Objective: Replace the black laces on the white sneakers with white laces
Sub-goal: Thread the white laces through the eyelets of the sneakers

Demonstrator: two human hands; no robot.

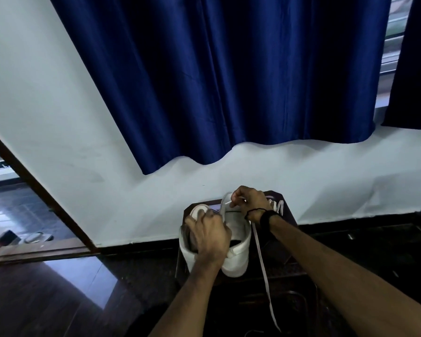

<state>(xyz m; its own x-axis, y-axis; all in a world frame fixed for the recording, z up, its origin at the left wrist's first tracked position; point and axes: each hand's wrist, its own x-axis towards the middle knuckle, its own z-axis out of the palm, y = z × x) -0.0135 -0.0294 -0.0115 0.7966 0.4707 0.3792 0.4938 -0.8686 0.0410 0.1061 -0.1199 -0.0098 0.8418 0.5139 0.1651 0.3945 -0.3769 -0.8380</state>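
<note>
Your left hand [210, 235] grips the white sneaker [238, 249] at the stool's [289, 215] middle; your right hand [249, 201] pinches the white lace [261, 261] tip near its far edge.

wall [46, 93]: pale | curtain [229, 69]: navy | floor [46, 300]: dark, glossy | doorway [10, 215]: left, possibly open

Dim, bluish daylight; wide-angle edge distortion.
</note>
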